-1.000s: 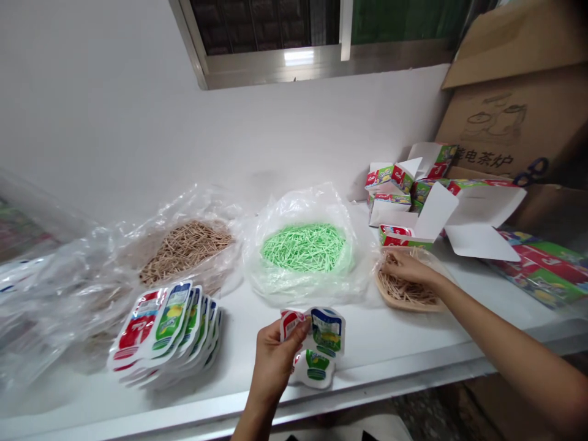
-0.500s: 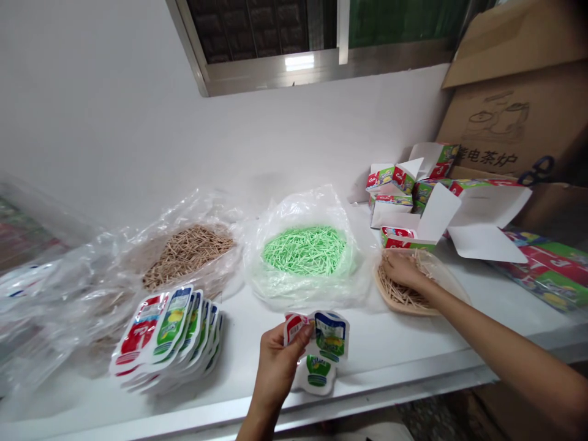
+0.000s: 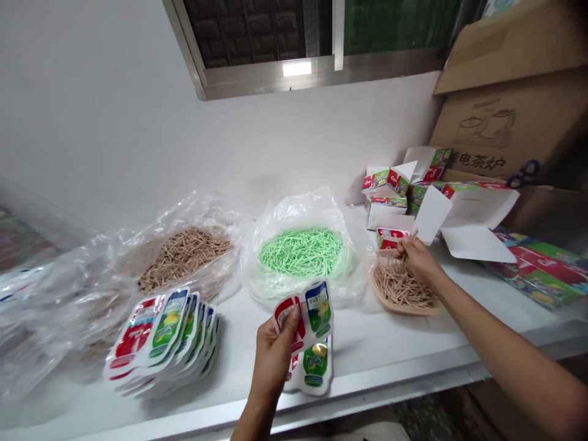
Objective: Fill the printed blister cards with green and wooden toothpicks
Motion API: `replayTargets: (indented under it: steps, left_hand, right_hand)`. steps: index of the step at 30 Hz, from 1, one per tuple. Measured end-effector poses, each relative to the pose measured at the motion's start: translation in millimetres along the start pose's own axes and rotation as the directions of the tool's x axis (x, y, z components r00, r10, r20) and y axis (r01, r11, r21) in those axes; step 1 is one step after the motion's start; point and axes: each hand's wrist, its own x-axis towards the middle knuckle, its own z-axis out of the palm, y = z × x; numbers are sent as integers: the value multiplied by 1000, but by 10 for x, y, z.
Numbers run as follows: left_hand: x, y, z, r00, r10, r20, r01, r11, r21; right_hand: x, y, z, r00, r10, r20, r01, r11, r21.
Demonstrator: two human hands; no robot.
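Note:
My left hand (image 3: 274, 343) pinches a small printed plastic pouch (image 3: 316, 313), red on one side and green with a lemon picture on the other. Beneath it, a similar pouch (image 3: 316, 367) lies near the table's front edge. My right hand (image 3: 417, 257) is closed just above a shallow tan tray (image 3: 407, 310), with short brown sticks (image 3: 414, 235) poking from its fingertips. More of these thin sticks (image 3: 400, 285) fill the tray. To the left, a fanned stack of matching pouches (image 3: 156, 343) rests on the table.
A clear bag of light green sticks (image 3: 303, 252) sits mid-table, and another bag of brown sticks (image 3: 184, 257) lies left of it. Open printed cartons (image 3: 478, 214) and a large cardboard box (image 3: 505, 122) with blue-handled scissors (image 3: 522, 174) occupy the right. Crumpled plastic (image 3: 55, 331) covers the far left.
My right hand has risen out of the sticks in the tray and now shows some in its fingers. My left hand has raised and tilted its pouch, uncovering more of the one below.

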Motion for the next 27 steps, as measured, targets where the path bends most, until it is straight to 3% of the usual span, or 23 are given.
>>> replayTargets:
  steps: [4, 7, 9, 10, 12, 13, 16, 18, 20, 23, 27]
  left_hand:
    - [56, 10, -1, 1000, 22, 22, -21, 999, -50]
    - [104, 6, 82, 998, 52, -27, -55, 992, -113]
    - [135, -14, 237, 994, 67, -82, -81, 981, -179]
    - [150, -31, 343, 992, 77, -104, -98, 971, -219]
    - [178, -84, 582, 983, 82, -166, -135, 931, -339]
    - [191, -117, 697, 979, 86, -184, -155, 904, -398]
    - [211, -215, 937, 973, 52, -226, -161, 852, -498]
    - [208, -259, 981, 976, 17, -217, -137, 824, -550]
    - [201, -279, 960, 977, -5, -213, -119, 815, -567]
    - [204, -280, 897, 972, -3, -235, -123, 843, -523]
    - [211, -256, 792, 991, 42, -130, -92, 911, -402]
  right_hand:
    - [57, -112, -41, 988, 84, -129, -26, 917, 399]
    - [-3, -333, -95, 987, 113, -113, -28, 820, 572]
    - [-165, -584, -24, 992, 109, -57, -44, 749, 661]
    - [-289, -735, 58, 995, 98, -12, -62, 712, 699]
    - [-607, -1049, 296, 985, 80, 154, -173, 500, 848]
    - [-784, -1194, 435, 971, 66, 229, -235, 439, 867]
    - [-1274, -1486, 814, 949, 88, 304, -315, 344, 885]
    - [-1496, -1538, 981, 936, 115, 332, -351, 312, 883]
    - [-1632, -1512, 1075, 927, 127, 354, -376, 344, 860]
    - [-1732, -1426, 1106, 935, 82, 346, -336, 516, 788]
    - [-1636, -1269, 896, 926, -13, 378, -253, 721, 645]
